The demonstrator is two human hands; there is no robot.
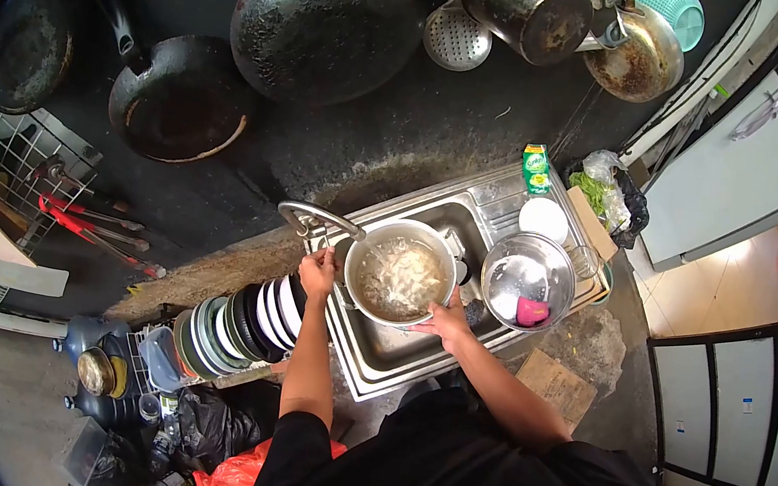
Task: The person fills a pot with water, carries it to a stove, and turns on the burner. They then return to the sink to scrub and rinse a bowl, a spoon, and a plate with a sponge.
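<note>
A steel pot (401, 275) full of cloudy water and pale food sits in the steel sink (392, 354), under the curved tap (317, 220). My left hand (317, 273) grips the pot's left rim. My right hand (446, 320) holds its near right rim. Just right of the pot stands a steel bowl (529, 279) with a pink sponge (532, 312) inside.
Plates and bowls (242, 317) stand on edge in a rack left of the sink. Blackened woks (326, 22) and pans (179, 101) hang on the dark wall. A green carton (536, 169), a white bowl (544, 218) and bagged greens (602, 194) lie beyond the sink. Bags (225, 430) crowd the floor.
</note>
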